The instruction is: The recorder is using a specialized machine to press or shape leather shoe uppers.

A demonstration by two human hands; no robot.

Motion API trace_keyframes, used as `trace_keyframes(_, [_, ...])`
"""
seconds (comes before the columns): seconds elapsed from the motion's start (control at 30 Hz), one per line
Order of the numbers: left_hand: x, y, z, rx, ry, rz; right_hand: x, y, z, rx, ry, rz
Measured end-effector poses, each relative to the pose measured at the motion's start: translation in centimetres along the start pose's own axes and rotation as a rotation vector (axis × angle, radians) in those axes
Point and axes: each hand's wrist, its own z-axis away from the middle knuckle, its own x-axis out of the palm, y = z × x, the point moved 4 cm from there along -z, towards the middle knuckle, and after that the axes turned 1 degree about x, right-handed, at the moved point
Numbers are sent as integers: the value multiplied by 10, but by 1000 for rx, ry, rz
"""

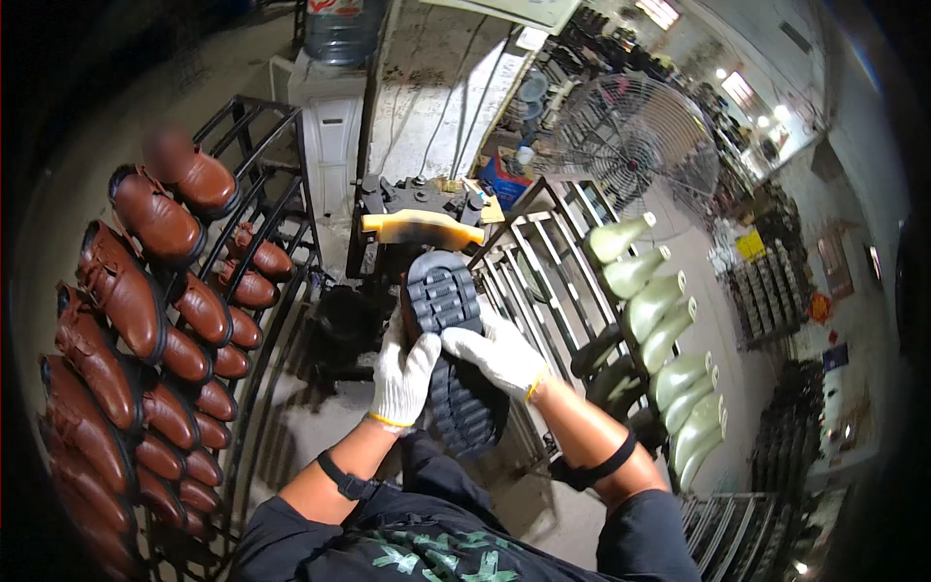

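Observation:
A shoe [454, 388] is held in front of me with its ribbed black sole facing up; a sliver of brown upper shows along its left edge. My left hand [405, 373], in a white knitted glove, closes on the left side, its thumb pressed on the sole. From the right, my right hand [499, 359], gloved alike, grips the shoe with its thumb across the sole's waist. The fingers of both hands are partly hidden beneath the shoe. Just beyond the shoe's far end stands a dark machine [412, 197] with a yellow curved bar [423, 228].
Several brown leather shoes [155, 228] fill a black metal rack [303, 194] on the left. On the right, pale green shoe lasts [652, 303] line a metal rack [538, 238]. A large caged fan [632, 145] stands beyond. Behind the machine rises a worn white pillar [427, 97].

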Motion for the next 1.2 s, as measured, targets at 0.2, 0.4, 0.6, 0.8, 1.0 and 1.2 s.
trace_keyframes(0.2, [-2, 46, -1, -178, -145, 42, 29, 18, 6, 106, 34, -376])
trace_keyframes(0.4, [-6, 52, 2, -291, -100, -24, 36, 22, 6, 84, 44, -548])
trace_keyframes(0.6, [-10, 39, 15, -179, -105, 92, 48, 42, 31, 72, 166, -493])
trace_keyframes(0.8, [-17, 34, 33, -17, -211, -231, 66, 85, 65, -75, 339, -335])
trace_keyframes(1.0, [-30, 16, 47, -242, -317, 0, 78, 96, 60, -214, 464, -130])
trace_keyframes(1.2, [-22, 26, 73, 588, -540, -1262, 78, 99, 74, -193, 576, 590])
